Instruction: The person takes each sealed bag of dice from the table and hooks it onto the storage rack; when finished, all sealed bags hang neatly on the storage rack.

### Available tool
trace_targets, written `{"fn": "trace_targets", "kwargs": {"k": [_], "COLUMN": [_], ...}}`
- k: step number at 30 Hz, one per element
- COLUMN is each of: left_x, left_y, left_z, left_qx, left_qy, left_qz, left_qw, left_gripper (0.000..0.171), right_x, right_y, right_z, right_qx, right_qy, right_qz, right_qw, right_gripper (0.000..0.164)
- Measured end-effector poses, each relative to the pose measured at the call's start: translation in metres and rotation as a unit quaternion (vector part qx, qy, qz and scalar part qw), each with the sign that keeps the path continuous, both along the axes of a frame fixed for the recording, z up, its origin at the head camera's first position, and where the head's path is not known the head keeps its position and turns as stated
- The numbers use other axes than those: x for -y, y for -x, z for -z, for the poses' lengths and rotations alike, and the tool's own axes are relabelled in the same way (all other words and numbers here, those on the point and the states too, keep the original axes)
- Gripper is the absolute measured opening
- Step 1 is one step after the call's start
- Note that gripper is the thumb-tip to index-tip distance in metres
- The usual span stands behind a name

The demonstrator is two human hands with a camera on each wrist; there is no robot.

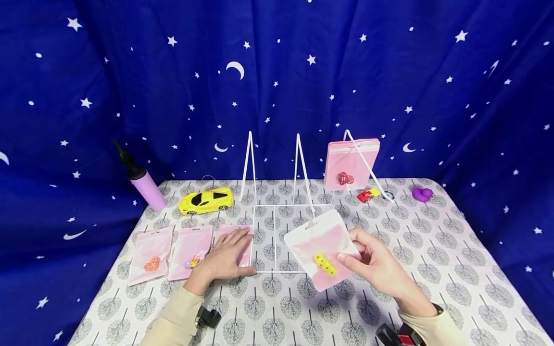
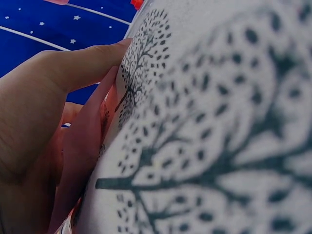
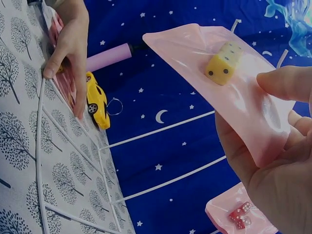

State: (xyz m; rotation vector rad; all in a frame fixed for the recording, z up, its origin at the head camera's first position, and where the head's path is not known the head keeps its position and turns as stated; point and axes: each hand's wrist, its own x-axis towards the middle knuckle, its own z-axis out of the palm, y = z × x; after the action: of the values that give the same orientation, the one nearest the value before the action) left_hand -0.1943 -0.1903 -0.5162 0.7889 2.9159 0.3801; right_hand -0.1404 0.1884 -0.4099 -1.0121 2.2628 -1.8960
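My right hand pinches a pink zip bag between thumb and fingers; yellow dice show through its clear front. The bag is tilted, and its top hole lies near the tip of the middle arm of a white wire rack. My left hand rests with its fingers extended over another pink bag, thumb by the rack's front left corner. Two more filled pink bags, one with orange dice and one with mixed dice, lie to its left.
Pink bags with red dice hang on the rack's right arm. Behind stand a yellow toy car and a purple hand pump. A small red and yellow car and a purple duck sit at the back right.
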Motion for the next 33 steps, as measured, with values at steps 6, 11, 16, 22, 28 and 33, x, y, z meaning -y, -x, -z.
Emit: {"fn": "trace_targets", "kwargs": {"k": [6,11,16,22,28,33], "left_x": [-0.001,-0.001,0.000,0.000,0.000,0.000], "left_y": [0.001,0.001,0.001,0.000,0.001,0.002], "left_z": [0.000,0.000,0.001,0.001,0.001,0.002], "left_qx": [0.003,0.001,0.001,0.002,0.006,0.004], "left_qy": [0.000,-0.001,0.000,0.001,0.001,0.001], "left_qz": [0.000,-0.001,-0.002,-0.002,-0.005,-0.005], "left_qw": [1.0000,1.0000,1.0000,1.0000,1.0000,1.0000], "left_gripper": [0.103,0.103,0.102,0.102,0.102,0.102], "right_x": [0.003,0.006,0.011,0.016,0.018,0.018], "right_y": [-0.003,-0.006,-0.009,-0.009,-0.009,-0.011], "right_z": [-0.003,-0.009,-0.014,-0.019,-0.018,-0.017], "right_qx": [-0.013,-0.020,-0.010,0.003,-0.003,-0.024], "right_qy": [-0.008,0.009,0.025,0.030,0.037,0.030], "right_qz": [0.002,0.004,0.016,0.043,0.051,0.056], "right_qw": [1.000,1.000,1.000,0.999,0.998,0.998], "right_gripper": [0.030,0.030,0.026,0.027,0.028,0.030]}}
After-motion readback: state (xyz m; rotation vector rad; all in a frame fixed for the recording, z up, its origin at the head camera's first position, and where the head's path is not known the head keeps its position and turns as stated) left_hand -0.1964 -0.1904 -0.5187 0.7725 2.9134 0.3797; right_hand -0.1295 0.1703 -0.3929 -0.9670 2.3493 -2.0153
